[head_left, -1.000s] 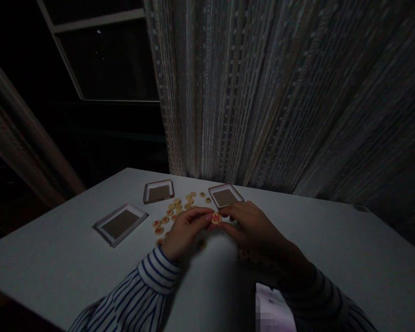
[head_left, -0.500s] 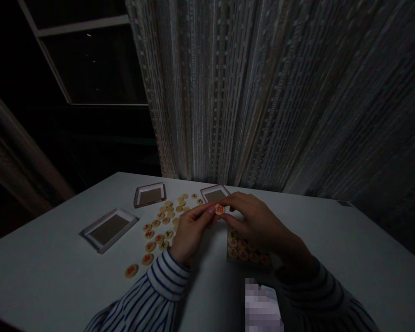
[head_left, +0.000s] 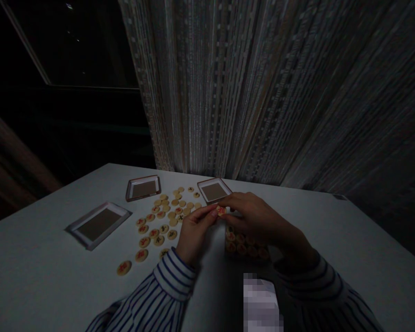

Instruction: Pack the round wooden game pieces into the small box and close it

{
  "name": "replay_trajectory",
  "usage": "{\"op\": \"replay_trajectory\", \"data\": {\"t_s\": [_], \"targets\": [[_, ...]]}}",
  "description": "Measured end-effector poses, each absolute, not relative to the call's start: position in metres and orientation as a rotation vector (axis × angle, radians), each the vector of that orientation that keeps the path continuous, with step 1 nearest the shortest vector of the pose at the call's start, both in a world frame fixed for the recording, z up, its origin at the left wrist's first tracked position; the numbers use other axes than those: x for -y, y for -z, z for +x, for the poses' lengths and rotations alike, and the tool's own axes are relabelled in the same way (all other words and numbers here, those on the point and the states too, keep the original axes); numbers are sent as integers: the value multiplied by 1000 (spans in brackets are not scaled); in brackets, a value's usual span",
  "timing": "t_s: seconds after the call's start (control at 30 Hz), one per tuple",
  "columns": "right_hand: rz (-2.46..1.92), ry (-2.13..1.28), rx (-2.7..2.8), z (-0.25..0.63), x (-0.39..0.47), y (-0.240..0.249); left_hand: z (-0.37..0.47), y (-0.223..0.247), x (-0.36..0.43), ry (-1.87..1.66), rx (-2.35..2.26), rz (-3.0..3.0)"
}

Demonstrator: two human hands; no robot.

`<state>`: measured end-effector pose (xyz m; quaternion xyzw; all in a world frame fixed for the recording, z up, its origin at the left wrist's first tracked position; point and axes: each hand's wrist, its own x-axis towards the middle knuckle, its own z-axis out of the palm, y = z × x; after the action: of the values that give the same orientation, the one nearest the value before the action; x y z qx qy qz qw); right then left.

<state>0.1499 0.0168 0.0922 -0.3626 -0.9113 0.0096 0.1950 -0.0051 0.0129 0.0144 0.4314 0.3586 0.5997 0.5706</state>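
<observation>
1. fingers of the left hand (head_left: pixel 196 230) and right hand (head_left: pixel 257 216) are meeting above the white table (head_left: pixel 318 258), pinching one red-marked xiangqi disc (head_left: pixel 222 210) between them.
2. left thumb and fingers are pressing together at its left edge; right thumb and forefinger are clamping its right side.
3. that disc is resting raised among the fingertips, its marked face tilting toward the wearer; being round, it is showing no long axis.
4. packed rows of discs (head_left: pixel 241 249) are lying lower, nearer the wearer and rightward of the held one; the right hand is the nearer, its palm hiding some.
5. loose xiangqi discs (head_left: pixel 154 234) are spreading left of the left hand, some showing plain tops.
6. three shallow trays (head_left: pixel 98 226) are lying around that scatter.
</observation>
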Motion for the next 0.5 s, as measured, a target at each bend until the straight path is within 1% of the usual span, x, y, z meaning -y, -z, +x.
{"op": "replay_trajectory", "data": {"t_s": [0.3,0.5], "targets": [[-1121,37,2592,155,-21,-87,0,-12,-13,-1359,-984,1100],[-1300,47,2600,158,-23,-89,3,2,-17,-1345,-1122,1202]]}}
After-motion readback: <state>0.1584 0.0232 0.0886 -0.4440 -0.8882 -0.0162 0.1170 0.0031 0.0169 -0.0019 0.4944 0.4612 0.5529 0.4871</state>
